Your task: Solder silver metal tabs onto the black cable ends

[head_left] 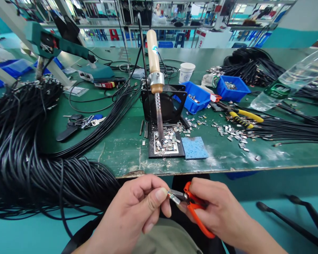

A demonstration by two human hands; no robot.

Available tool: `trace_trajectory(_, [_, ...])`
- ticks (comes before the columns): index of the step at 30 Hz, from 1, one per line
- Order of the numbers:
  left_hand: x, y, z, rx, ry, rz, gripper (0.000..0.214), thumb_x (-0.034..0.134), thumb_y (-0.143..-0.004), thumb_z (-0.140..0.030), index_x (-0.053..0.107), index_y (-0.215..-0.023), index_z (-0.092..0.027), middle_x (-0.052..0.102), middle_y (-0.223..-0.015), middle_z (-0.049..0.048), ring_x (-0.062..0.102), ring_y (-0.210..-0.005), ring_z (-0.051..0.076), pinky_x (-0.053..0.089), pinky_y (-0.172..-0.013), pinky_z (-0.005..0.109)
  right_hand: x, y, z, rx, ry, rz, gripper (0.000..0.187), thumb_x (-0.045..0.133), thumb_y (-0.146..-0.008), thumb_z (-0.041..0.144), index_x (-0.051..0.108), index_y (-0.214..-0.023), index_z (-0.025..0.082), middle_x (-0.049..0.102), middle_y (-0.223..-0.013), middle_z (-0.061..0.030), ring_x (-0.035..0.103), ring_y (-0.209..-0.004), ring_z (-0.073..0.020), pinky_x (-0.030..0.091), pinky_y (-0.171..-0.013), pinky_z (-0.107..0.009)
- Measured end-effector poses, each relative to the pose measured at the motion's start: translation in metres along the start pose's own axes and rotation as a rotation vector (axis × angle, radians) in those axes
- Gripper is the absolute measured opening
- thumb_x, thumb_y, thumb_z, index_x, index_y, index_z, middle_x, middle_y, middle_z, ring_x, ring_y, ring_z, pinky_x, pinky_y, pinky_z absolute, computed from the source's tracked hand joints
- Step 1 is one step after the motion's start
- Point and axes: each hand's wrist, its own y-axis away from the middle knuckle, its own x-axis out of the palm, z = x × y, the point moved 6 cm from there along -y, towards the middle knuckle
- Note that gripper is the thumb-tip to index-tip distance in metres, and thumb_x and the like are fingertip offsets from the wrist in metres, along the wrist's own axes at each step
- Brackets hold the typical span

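Note:
In front of my lap, below the bench edge, my left hand (pixel 145 204) pinches a small silver connector (pixel 174 198) between thumb and fingers. Its metal end sticks out to the right; whether a cable is joined to it is hidden by the fingers. My right hand (pixel 214 201) grips orange-handled scissors (pixel 201 218), fingers wrapped round the loops. Their blades reach left to the connector, close to my left fingertips. Whether the blades touch it I cannot tell.
A soldering iron (pixel 155 63) stands tip down over loose connectors (pixel 169 141), beside a blue sponge (pixel 194 147). Black cables (pixel 18 158) heap at left. Further back are blue bins (pixel 196 97), yellow-handled pliers (pixel 243 118), a paper cup (pixel 187 72) and a tilted plastic bottle (pixel 283 84).

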Motion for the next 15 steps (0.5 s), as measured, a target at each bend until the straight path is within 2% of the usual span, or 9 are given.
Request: trace_trajectory(15, [0.0006, -0.0021, 0.0046, -0.011, 0.044, 0.04, 0.024, 0.068, -0.101, -0.036, 0.071, -0.087, -0.016, 0.073, -0.073, 0.0017, 0.032, -0.046, 0.003, 0.023, -0.046, 0.018, -0.002, 0.0023, -0.0048, -0.113, 0.108, -0.076, 0.042, 0.071, -0.092, 0.025, 0.039, -0.065, 0.021, 0.041, -0.063, 0.0068, 0.034, -0.056, -0.0096, 0.024, -0.051, -0.026])
